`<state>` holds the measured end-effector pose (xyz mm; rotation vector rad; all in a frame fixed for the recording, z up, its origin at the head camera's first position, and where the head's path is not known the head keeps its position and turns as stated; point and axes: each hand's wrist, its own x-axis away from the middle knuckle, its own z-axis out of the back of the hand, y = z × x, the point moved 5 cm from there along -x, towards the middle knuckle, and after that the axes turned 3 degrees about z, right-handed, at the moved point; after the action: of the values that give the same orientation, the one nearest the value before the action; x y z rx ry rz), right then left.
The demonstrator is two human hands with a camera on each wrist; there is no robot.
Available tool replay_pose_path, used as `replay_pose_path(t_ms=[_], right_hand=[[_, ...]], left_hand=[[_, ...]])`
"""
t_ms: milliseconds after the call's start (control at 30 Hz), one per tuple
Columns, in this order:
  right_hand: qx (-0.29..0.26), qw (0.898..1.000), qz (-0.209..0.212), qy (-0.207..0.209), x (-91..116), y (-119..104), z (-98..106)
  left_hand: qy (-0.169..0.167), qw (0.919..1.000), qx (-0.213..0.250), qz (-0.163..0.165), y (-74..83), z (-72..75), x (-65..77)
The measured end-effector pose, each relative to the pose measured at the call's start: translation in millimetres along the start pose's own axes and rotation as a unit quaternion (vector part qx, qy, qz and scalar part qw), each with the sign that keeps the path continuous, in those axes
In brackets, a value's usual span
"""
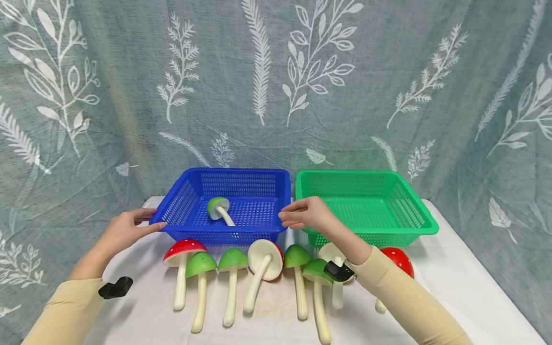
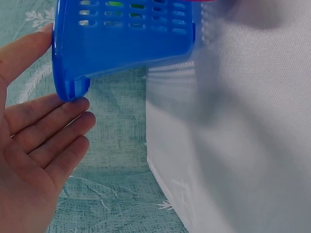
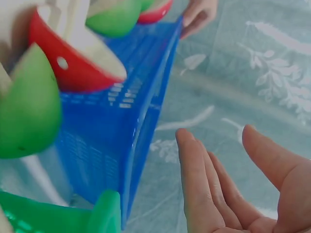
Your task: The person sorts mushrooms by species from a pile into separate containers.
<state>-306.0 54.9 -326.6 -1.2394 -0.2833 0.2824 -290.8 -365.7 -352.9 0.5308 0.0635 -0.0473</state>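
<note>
In the head view, a blue basket (image 1: 224, 235) has one toy mushroom (image 1: 218, 208) with a green cap lying inside. My left hand (image 1: 127, 230) is at its front left corner. In the left wrist view the thumb (image 2: 29, 51) meets the rim, and the other fingers (image 2: 53, 121) are extended against the corner. By the basket's right rim is my right hand (image 1: 308, 213), holding nothing. The right wrist view shows its fingers (image 3: 197, 184) straight and the thumb (image 3: 272, 155) spread, with a gap to the blue rim (image 3: 141, 145).
A green basket (image 1: 424, 225) stands right of the blue one. Several toy mushrooms lie in a row before the baskets, such as a green one (image 1: 233, 258), a red one (image 1: 185, 247) and another red one (image 1: 398, 261). Behind hangs a leaf-patterned curtain (image 1: 224, 86). A white cloth (image 1: 465, 297) covers the table.
</note>
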Motion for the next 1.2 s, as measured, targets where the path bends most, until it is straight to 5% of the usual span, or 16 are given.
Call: replay_pose_path(t_ms=[467, 1200], right_hand=[[0.003, 1.0, 0.009, -0.022, 68, 47, 3], [0.169, 0.985, 0.038, 0.017, 121, 100, 3]], left_hand=[[0.012, 0.9999, -0.007, -0.005, -0.4, -0.7, -0.8], [0.012, 0.9999, -0.01, -0.005, 0.7, -0.1, -2.2]])
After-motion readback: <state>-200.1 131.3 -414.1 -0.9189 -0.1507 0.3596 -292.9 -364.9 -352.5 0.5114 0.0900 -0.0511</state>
